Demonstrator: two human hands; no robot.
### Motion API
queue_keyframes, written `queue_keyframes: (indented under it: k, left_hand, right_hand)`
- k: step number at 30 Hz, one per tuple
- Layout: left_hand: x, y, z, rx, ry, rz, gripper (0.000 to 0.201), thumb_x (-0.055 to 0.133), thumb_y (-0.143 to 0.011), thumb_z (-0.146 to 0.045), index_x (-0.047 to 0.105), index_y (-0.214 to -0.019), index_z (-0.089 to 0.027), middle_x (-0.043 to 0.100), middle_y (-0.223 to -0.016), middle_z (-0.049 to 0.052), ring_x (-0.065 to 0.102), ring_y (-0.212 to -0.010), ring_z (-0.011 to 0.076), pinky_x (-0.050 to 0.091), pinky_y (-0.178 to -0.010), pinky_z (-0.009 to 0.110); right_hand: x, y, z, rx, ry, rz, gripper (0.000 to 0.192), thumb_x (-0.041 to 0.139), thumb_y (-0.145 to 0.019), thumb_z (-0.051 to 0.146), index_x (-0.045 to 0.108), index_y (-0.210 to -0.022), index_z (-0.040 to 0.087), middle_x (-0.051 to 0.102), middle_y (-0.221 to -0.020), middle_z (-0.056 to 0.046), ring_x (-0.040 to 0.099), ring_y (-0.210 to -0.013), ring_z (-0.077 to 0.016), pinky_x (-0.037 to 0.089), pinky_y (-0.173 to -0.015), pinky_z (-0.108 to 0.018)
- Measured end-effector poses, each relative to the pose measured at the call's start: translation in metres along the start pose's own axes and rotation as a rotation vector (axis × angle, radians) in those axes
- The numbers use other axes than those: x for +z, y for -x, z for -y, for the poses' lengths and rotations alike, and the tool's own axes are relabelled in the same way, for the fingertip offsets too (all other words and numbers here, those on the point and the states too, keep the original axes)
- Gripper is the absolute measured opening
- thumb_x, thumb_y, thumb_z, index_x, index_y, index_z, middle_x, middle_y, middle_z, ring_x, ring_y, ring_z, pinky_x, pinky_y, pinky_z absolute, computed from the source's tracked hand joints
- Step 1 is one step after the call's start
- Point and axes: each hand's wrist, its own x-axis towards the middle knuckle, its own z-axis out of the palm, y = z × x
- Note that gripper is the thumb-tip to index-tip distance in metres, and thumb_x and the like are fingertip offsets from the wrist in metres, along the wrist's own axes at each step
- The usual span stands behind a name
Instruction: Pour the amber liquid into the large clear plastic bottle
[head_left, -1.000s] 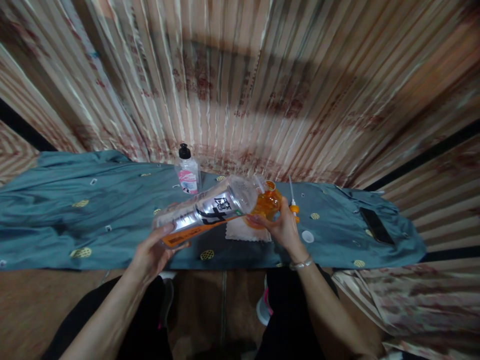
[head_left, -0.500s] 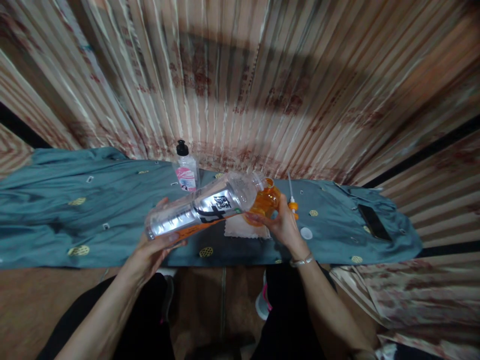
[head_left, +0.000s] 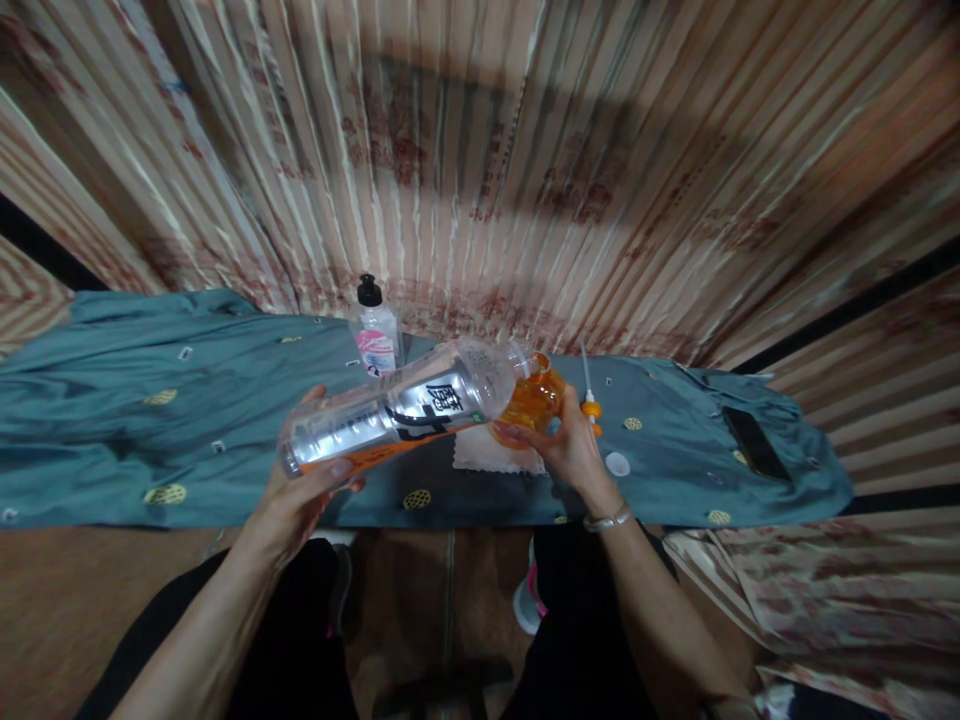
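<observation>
**Big bottle tipped into the cup**

Your left hand (head_left: 300, 490) is wrapped around the bottom end of a big clear drink bottle (head_left: 397, 415). The bottle lies almost on its side, with its mouth at the rim of a small cup (head_left: 534, 400) full of orange drink. Your right hand (head_left: 574, 450) holds that cup just above a pale cloth square (head_left: 491, 458) on the blue-green sheet (head_left: 150, 420). Behind the bottle stands a small bottle with a black cap (head_left: 375, 335). A thin tool with an orange band (head_left: 590, 400), maybe a dropper, lies just beside your right hand.
</observation>
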Motion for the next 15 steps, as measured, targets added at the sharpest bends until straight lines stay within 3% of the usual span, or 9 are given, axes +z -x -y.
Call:
queue_keyframes:
  k: [6,10,15]
  left_hand:
    - [-0.006,-0.007,-0.003,0.008,0.000,0.060,0.101,0.116,-0.055,-0.017,0.082,-0.149,-0.032,0.086,-0.159,0.012,0.084,-0.099,0.0284,0.060,-0.056,0.026]
    - [-0.010,-0.013,-0.006,0.028,-0.036,0.143,0.093,0.118,-0.059,-0.025,0.083,-0.145,-0.026,0.091,-0.143,0.015,0.083,-0.093,0.0280,0.059,-0.055,0.028]
    - [-0.009,-0.017,-0.005,0.076,-0.053,0.197,0.097,0.119,-0.063,-0.035,0.079,-0.151,-0.029,0.093,-0.131,0.012,0.083,-0.088,0.0254,0.057,-0.052,0.026]
  right_hand:
    - [0.000,0.000,0.001,0.015,-0.004,-0.002,0.099,0.104,-0.080,0.076,0.066,-0.157,0.027,0.090,-0.141,-0.016,0.088,-0.128,-0.0461,0.074,-0.108,-0.063]
    - [0.000,0.001,-0.001,0.018,-0.004,-0.001,0.101,0.104,-0.080,0.079,0.066,-0.158,0.027,0.089,-0.141,-0.016,0.088,-0.128,-0.0455,0.074,-0.108,-0.062]
    - [0.000,0.001,-0.001,0.007,-0.004,0.010,0.102,0.103,-0.080,0.079,0.065,-0.158,0.026,0.088,-0.145,-0.018,0.087,-0.132,-0.0460,0.073,-0.111,-0.061]
